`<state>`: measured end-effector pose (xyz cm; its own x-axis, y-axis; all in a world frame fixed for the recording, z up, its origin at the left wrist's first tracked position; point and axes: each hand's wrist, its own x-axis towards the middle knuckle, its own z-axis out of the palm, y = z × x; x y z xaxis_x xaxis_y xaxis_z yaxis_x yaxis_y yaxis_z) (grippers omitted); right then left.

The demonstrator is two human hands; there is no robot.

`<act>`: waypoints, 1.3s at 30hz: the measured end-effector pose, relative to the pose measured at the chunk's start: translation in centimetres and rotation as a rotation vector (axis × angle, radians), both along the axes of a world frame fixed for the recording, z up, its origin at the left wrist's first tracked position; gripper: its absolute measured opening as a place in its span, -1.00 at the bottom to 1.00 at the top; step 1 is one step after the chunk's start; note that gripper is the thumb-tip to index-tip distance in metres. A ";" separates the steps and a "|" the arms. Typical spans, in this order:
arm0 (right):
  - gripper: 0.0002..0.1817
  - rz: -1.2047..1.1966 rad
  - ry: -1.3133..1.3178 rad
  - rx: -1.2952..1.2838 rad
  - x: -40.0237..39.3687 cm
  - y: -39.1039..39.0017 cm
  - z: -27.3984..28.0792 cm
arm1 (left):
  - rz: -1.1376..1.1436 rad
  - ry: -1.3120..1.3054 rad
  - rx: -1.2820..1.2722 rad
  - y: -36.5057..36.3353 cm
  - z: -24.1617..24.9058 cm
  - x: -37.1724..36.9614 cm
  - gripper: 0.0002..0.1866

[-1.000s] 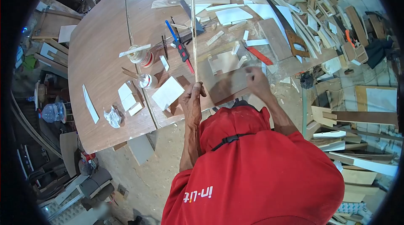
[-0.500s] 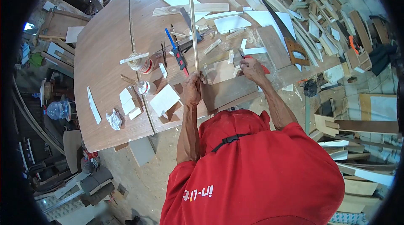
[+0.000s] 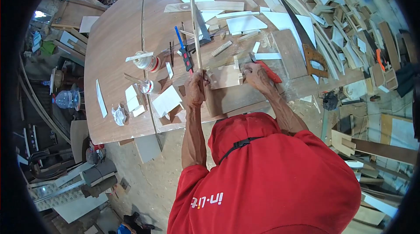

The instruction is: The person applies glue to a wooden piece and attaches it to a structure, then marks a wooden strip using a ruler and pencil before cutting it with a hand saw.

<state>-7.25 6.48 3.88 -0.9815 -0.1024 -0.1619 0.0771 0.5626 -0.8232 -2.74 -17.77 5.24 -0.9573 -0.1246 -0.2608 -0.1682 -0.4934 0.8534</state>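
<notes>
My left hand [image 3: 195, 88] is closed around the lower part of a long thin wooden strip [image 3: 195, 24], which runs away toward the far side of the table. Close to my right hand [image 3: 257, 76] lies a red-handled tool [image 3: 269, 71] with a dark head. The fingers of that hand are curled together beside a small notched wooden block [image 3: 239, 79]; what they hold, if anything, is hidden. Between my hands is a pale rectangular board [image 3: 224, 77] with small blocks at its ends. A blue-and-black clamp [image 3: 185, 54] lies beyond my left hand.
The brown worktable [image 3: 113, 45] carries white offcuts [image 3: 246, 24], a jar [image 3: 147, 62], a second jar [image 3: 151, 87] with sticks in it, and crumpled paper [image 3: 118, 115]. A handsaw [image 3: 314, 59] lies at right. Wood scraps [image 3: 345, 28] are piled beyond it.
My right hand has shifted slightly left and down, leaving more of the red-handled tool showing. My left hand and the strip have moved a little left. The camera view has shifted slightly.
</notes>
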 end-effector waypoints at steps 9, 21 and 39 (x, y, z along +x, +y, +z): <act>-0.68 -0.123 -0.076 -0.141 0.0 -0.6 0.2 | 0.061 -0.026 0.012 0.3 0.3 0.2 -0.64; -0.68 -0.064 -0.135 -0.448 -0.9 -0.7 -3.2 | 0.127 -0.035 0.051 0.5 0.0 0.2 -0.66; -0.74 -0.136 -0.314 -0.693 -1.3 -1.1 -2.5 | 0.253 0.105 -0.151 0.7 1.9 1.4 -0.70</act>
<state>-8.52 5.40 1.38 -0.9115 -0.1636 -0.3773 0.3963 -0.1046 -0.9121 -1.35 -17.04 7.09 -0.9118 -0.3919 -0.1224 0.0367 -0.3748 0.9264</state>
